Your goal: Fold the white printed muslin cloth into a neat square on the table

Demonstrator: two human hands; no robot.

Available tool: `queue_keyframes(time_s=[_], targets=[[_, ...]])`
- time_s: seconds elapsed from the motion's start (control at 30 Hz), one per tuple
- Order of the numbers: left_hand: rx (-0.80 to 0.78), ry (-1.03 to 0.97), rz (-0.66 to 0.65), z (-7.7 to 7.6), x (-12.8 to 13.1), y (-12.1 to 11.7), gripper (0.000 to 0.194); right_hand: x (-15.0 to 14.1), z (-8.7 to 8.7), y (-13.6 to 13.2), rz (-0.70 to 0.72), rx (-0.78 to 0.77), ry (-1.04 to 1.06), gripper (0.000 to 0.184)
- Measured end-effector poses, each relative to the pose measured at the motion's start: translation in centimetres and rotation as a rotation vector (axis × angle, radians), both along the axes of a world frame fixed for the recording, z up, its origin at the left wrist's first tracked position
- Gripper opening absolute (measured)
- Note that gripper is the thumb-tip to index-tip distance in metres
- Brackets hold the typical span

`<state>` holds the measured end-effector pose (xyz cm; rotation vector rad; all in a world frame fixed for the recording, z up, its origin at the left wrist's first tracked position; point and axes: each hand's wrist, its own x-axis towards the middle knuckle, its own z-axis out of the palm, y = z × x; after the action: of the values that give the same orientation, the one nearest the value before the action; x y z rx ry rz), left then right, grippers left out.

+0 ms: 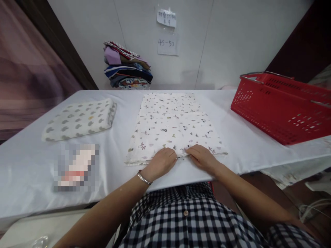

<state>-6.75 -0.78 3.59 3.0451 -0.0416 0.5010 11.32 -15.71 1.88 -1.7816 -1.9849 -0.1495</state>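
Note:
A white cloth (170,124) printed with small plants and figures lies flat and folded in layers on the white-covered table. My left hand (163,162) pinches its near edge around the middle, and a silver bracelet sits on that wrist. Close beside it, my right hand (201,156) grips the same edge a little further right. Both hands have their fingers curled over the hem, so the fingertips are partly hidden. The cloth's layered edge shows on either side of the hands.
Left of it lies a folded cloth (80,119) with grey mushroom-like prints. A blurred-out flat item (77,168) rests nearer me. At right stands a red plastic basket (281,106) with metal handles. Stacked folded fabrics (129,67) are against the wall, near paper notes (167,44).

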Motion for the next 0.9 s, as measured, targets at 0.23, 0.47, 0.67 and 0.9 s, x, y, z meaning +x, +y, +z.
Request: queue_keyframes(time_s=[0.23, 0.47, 0.67, 0.9], targets=[[-0.039, 0.019, 0.035, -0.3, -0.1, -0.1, 0.014, 0.6, -0.1, -1.5, -0.092, -0.006, -0.111, 0.027], [-0.125, 0.007, 0.002, -0.8, 0.3, 0.4, 0.023, 4.2, -0.1, -5.3, -0.302, -0.042, -0.169, 0.029], [-0.294, 0.017, 0.098, -1.0, 0.9, 0.9, 0.024, 5.9, -0.2, -7.4, -0.369, -0.042, -0.212, 0.031], [-0.377, 0.054, 0.170, -0.8, 0.9, 0.9, 0.018, 6.9, -0.3, -8.5, -0.342, 0.048, -0.171, 0.023]])
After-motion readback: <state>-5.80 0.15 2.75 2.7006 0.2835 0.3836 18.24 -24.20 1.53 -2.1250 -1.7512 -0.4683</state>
